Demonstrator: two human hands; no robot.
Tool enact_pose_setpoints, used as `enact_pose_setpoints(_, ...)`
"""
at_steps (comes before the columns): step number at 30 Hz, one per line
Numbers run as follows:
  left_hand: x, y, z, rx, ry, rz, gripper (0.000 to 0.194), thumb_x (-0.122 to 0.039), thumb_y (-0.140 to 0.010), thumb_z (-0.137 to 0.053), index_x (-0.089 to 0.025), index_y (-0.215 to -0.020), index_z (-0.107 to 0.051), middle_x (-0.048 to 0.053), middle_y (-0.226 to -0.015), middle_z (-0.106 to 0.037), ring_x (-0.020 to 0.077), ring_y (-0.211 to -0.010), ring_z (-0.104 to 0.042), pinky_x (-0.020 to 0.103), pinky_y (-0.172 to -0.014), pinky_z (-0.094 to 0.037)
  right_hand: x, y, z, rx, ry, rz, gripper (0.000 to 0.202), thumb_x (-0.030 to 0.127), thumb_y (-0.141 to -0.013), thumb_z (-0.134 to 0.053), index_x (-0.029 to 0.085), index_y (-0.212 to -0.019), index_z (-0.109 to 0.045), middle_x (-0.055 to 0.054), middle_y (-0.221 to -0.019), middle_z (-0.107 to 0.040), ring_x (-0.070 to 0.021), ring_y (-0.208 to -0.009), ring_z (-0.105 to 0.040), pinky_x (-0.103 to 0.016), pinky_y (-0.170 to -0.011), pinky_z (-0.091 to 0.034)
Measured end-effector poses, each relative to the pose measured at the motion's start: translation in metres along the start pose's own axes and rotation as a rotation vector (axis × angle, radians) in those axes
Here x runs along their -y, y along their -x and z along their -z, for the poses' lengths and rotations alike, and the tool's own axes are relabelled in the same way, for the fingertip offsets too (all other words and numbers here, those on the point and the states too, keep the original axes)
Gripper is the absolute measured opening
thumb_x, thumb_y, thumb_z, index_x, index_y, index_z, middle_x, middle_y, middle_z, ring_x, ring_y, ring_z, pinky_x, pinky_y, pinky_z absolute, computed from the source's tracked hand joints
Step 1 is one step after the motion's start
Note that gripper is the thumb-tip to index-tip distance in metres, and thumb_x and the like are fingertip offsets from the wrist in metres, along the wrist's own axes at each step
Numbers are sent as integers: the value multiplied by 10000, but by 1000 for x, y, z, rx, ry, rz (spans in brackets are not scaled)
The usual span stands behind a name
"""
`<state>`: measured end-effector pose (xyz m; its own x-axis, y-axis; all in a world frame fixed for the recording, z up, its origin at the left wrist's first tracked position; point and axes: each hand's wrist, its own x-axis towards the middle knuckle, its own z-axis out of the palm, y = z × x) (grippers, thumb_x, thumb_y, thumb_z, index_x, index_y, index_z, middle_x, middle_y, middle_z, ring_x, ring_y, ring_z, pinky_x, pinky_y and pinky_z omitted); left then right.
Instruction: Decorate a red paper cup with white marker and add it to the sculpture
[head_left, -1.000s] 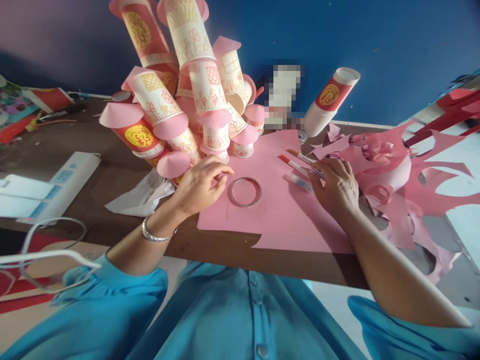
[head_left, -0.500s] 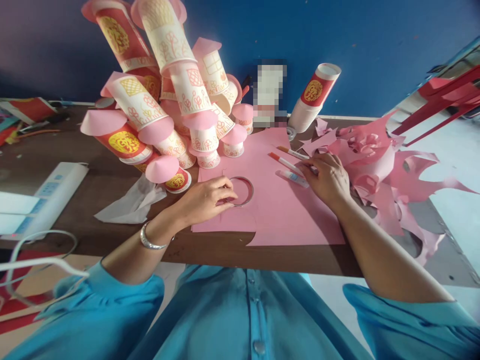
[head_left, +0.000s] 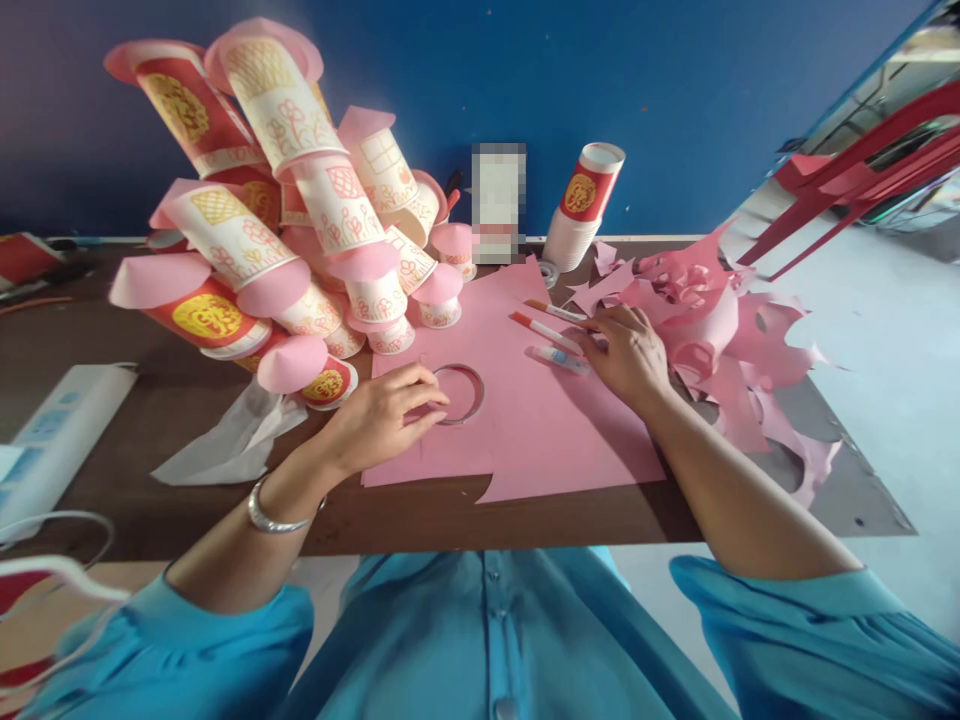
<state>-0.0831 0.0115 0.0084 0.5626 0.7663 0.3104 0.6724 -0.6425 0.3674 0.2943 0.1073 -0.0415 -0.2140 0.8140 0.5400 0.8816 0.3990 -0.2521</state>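
Observation:
My left hand [head_left: 390, 412] hovers at the left edge of a thin ring [head_left: 482, 393], perhaps a nearly used roll of tape, with loosely bent fingers apart and nothing gripped. The ring lies flat on pink paper [head_left: 570, 440]. My right hand [head_left: 626, 355] rests palm down on the same paper, fingers stretched toward the ends of an orange-brown marker [head_left: 551, 310] and a red-orange marker [head_left: 546, 332]. A capped tube [head_left: 559, 359], which looks like a glue stick, lies just below them. Whether the right fingertips touch the markers is hard to tell.
Stacked paper-cup towers [head_left: 322, 190] with pink paper roofs rise at the left. A cup stack [head_left: 581, 210] stands by the blue wall. Pink paper scraps [head_left: 720, 330] pile up at the right. White plastic film [head_left: 232, 440] and a power strip [head_left: 67, 430] lie left.
The camera view has shifted, so the scene sits a little further left and the cup towers lower. Both hands keep nearly the same places beside the ring and the markers.

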Motion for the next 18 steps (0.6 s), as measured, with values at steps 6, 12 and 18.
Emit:
enact_pose_setpoints(6,-1,-3,4,-145,-49,-61,120,-202,-1048,-644,-202,-1009,-758,33,-983,-769,131,-828,-760,226,-728,-601,3,-2,1,58,13,3,172,351,-1011,-711,255,-1011,-854,-93,-1051,-758,-305,-1050,-673,-467,-992,-608)
enact_pose_setpoints(12,-2,-3,1,-216,-52,-99,85,-171,-1038,-672,-194,-1014,-750,23,-984,-745,106,-771,-730,210,-692,-591,7,-3,1,146,-46,-31,163,340,-980,-727,247,-993,-859,-116,-1060,-753,-325,-1086,-658,-454,-967,-596)
enact_pose_setpoints(18,-3,-4,-1,-299,-57,-114,109,-134,-1021,-697,-205,-1091,-742,34,-1031,-729,129,-904,-750,216,-784,-631,11,-9,13,102,-100,-23,166,240,-985,-634,219,-948,-795,-129,-1049,-775,-326,-1061,-684,-464,-953,-578)
